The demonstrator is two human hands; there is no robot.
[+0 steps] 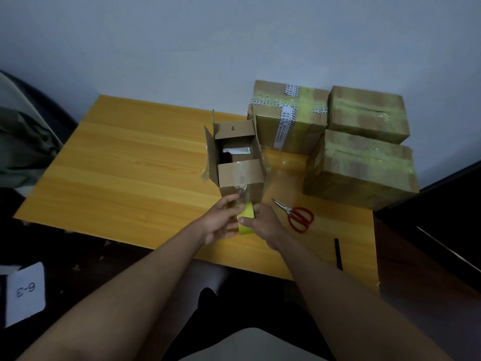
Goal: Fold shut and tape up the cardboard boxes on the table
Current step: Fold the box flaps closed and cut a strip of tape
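A small cardboard box (pixel 240 175) stands mid-table with its top partly open: the near flap is folded over, the far flap marked "7" stands up, and items show inside. Old clear tape clings to its near face. Just in front of it I hold a yellow tape roll (pixel 246 218) between both hands. My right hand (pixel 263 222) grips the roll from the right, thumb across its face. My left hand (pixel 222 221) holds the roll's left side, and its fingers reach up at the tape by the box's near face.
Three taped-up boxes sit at the back right: one with printed tape (pixel 286 115), one behind (pixel 367 114), one nearer (pixel 361 168). Red-handled scissors (pixel 296 214) lie right of my hands. A black pen (pixel 337 254) rests near the wooden table's (pixel 130 165) front edge.
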